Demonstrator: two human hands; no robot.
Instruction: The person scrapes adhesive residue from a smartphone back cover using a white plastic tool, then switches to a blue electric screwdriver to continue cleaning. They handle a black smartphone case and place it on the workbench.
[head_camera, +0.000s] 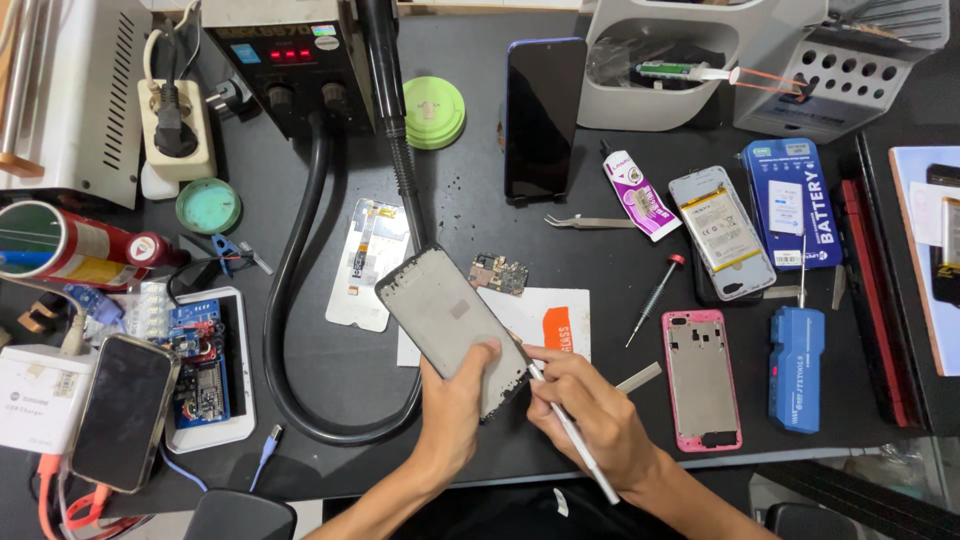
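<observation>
Near the table edge, the left hand clamps its fingers round the tilted phone frame while the right hand pinches a thin tool at its lower-right edge; a slip could gouge it or scatter debris onto the circuit board beyond.

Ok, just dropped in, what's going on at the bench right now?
A person holds a grey rectangular phone frame tilted above the dark worktable in the left hand. The right hand holds a thin white stick tool with its tip at the frame's lower edge. A pink phone frame lies flat to the right.
</observation>
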